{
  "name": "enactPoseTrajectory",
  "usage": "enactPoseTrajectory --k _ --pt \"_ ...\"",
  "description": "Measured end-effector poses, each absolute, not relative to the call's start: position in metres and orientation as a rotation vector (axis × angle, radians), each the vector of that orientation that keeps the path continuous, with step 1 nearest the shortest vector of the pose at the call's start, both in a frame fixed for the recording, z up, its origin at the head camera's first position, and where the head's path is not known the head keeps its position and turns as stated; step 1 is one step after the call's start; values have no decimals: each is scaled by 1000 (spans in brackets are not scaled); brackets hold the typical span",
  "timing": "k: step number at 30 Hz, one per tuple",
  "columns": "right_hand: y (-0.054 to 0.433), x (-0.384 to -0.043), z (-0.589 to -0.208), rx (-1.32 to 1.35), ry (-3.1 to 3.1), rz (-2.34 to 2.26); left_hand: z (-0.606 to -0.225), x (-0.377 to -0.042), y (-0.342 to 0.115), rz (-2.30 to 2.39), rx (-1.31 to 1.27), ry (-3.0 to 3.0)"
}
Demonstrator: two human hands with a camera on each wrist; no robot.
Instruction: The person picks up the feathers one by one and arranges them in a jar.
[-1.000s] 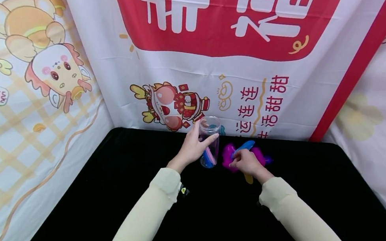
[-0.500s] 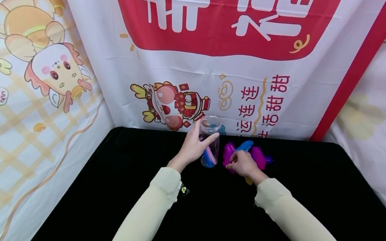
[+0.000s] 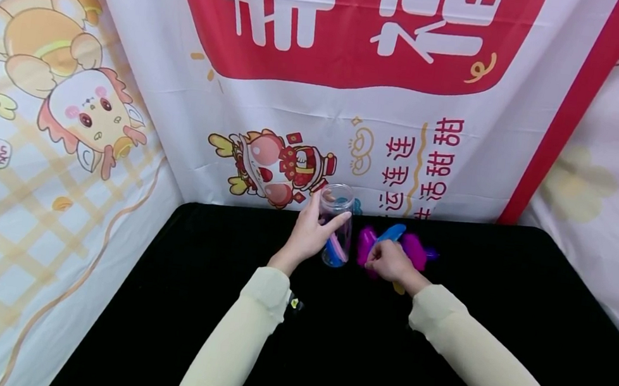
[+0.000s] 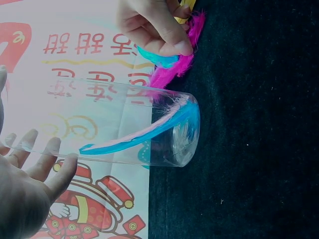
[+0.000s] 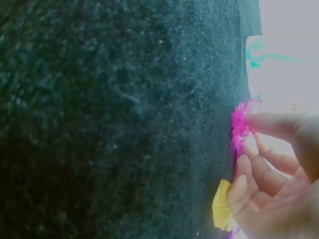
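Right hand [image 3: 391,261], shifted leftward, is pinching loose magenta feather [image 4: 172,74] near tabletop's far edge [image 3: 250,213], left hand [image 3: 307,234] gripping jar [image 3: 343,238] already holding two feathers [image 4: 137,140].

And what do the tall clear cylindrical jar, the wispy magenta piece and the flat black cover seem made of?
Tall clear cylindrical jar: glossy glass or rigid plastic, unclear which; see-through with highlights.
Wispy magenta piece: probably soft feather, real or imitation, with frayed edges.
Flat black cover: likely matte, velvety cloth; pale specks dot its nap.
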State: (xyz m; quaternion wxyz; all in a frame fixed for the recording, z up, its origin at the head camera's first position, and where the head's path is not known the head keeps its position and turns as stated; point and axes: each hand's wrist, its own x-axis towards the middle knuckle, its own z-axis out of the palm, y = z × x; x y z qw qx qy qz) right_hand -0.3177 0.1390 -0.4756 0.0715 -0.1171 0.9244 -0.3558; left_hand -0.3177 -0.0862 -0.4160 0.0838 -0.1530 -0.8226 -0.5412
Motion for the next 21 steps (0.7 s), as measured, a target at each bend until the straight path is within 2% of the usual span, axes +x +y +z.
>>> enactPoseTrajectory --k 21 --pt "133 -317 -478 -213 2873 -972 -417 -316 -86 -1601 -436 -2463"
